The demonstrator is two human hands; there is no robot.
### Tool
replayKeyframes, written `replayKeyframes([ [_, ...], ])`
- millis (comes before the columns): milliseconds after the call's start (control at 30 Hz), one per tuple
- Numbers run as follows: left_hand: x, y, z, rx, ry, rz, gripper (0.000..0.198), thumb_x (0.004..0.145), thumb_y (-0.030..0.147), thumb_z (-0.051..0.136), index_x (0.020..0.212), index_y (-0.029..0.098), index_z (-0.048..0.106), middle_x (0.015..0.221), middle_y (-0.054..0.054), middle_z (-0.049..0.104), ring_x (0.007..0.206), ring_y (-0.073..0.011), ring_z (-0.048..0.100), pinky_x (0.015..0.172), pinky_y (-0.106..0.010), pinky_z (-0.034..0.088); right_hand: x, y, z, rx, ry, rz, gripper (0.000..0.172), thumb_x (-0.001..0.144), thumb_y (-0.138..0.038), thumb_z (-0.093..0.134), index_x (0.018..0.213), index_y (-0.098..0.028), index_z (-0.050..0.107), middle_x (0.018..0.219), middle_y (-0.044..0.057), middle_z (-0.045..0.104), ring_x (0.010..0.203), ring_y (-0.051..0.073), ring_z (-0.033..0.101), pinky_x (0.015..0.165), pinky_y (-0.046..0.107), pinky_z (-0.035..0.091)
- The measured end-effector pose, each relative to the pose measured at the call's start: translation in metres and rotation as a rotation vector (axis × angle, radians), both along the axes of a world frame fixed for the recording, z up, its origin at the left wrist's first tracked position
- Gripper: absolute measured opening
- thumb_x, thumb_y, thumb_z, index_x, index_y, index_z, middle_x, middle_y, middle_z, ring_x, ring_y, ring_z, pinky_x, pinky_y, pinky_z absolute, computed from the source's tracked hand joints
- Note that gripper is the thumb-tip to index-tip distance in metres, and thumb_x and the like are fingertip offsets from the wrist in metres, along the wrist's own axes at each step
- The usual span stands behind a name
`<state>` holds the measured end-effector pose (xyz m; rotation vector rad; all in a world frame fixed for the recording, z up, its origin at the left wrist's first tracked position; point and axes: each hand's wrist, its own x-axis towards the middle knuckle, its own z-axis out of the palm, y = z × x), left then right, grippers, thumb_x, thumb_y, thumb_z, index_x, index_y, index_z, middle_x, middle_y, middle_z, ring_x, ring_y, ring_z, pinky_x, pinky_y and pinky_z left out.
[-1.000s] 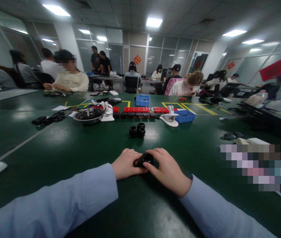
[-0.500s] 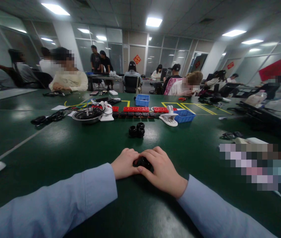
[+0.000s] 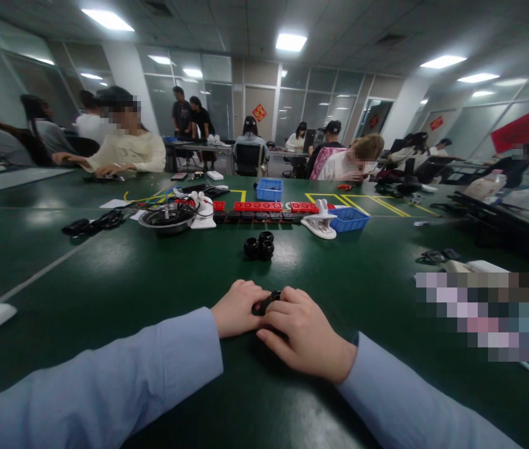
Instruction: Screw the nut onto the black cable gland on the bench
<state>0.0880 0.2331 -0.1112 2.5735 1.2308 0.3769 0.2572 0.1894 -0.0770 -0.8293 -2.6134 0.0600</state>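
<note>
A small glossy black part [image 3: 268, 304] lies low over the green table between my hands, mostly hidden by fingers. My left hand [image 3: 237, 310] is closed on its left side. Curled fingers of my right hand [image 3: 300, 325] press on it from the right, with the thumb apart and lower. Just beyond, several round, ribbed black parts [image 3: 259, 247] stand together in a tight cluster. The exact kind of the held part cannot be made out.
Behind the cluster runs a row of red blocks [image 3: 258, 206] and black blocks. Around it are a metal bowl [image 3: 167, 229] with cables, a white clip stand [image 3: 320, 223] and blue baskets [image 3: 349, 219]. Black cables [image 3: 93, 222] lie left. Other people sit across the table.
My right hand has shifted slightly down and right, its fingers more curled and its thumb drawn away from the black part. My left hand stays nearly still.
</note>
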Motion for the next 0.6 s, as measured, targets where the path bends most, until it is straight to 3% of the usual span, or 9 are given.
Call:
replayKeyframes([
  [133, -0.001, 0.001, 0.000, -0.015, -0.013, 0.000, 0.019, 0.074, 0.032, 0.063, 0.068, 0.017, 0.053, 0.071, 0.003, 0.055, 0.073, -0.0155, 0.050, 0.069, -0.030, 0.033, 0.003, -0.001, -0.002, 0.027, 0.007, -0.011, 0.028, 0.089, -0.027, 0.050, 0.065, -0.017, 0.062, 0.067, 0.003, 0.060, 0.067, 0.017, 0.042, 0.062, 0.031, 0.030],
  [300, -0.003, 0.000, 0.002, -0.056, -0.062, 0.007, 0.032, 0.075, 0.048, 0.065, 0.073, 0.017, 0.057, 0.072, 0.002, 0.056, 0.075, -0.0167, 0.050, 0.072, -0.030, 0.032, 0.016, 0.014, -0.003, -0.023, -0.033, -0.111, 0.039, 0.094, -0.028, 0.043, 0.062, -0.016, 0.062, 0.063, 0.004, 0.059, 0.065, 0.017, 0.043, 0.066, 0.030, 0.034],
  [367, -0.003, 0.000, 0.003, -0.066, -0.060, -0.001, 0.034, 0.074, 0.051, 0.065, 0.075, 0.018, 0.058, 0.072, 0.002, 0.057, 0.076, -0.0173, 0.050, 0.073, -0.030, 0.031, 0.023, 0.027, -0.008, -0.051, -0.047, -0.230, 0.039, 0.096, -0.029, 0.039, 0.070, -0.016, 0.065, 0.068, 0.005, 0.061, 0.069, 0.017, 0.046, 0.069, 0.030, 0.036],
  [467, -0.002, -0.001, 0.004, -0.067, -0.037, -0.006, 0.036, 0.073, 0.052, 0.066, 0.075, 0.017, 0.058, 0.072, 0.002, 0.056, 0.076, -0.0176, 0.050, 0.073, -0.030, 0.031, 0.031, 0.047, -0.020, -0.040, -0.068, -0.439, 0.028, 0.096, -0.031, 0.041, 0.099, -0.016, 0.065, 0.094, 0.008, 0.063, 0.084, 0.021, 0.050, 0.076, 0.032, 0.038],
  [600, -0.001, -0.003, 0.005, -0.062, -0.018, 0.003, 0.036, 0.073, 0.052, 0.065, 0.075, 0.017, 0.057, 0.073, 0.001, 0.056, 0.076, -0.0177, 0.049, 0.072, -0.029, 0.031, 0.031, 0.056, -0.032, -0.053, -0.057, -0.494, 0.032, 0.096, -0.034, 0.041, 0.104, -0.012, 0.063, 0.102, 0.012, 0.060, 0.093, 0.024, 0.051, 0.081, 0.035, 0.039],
])
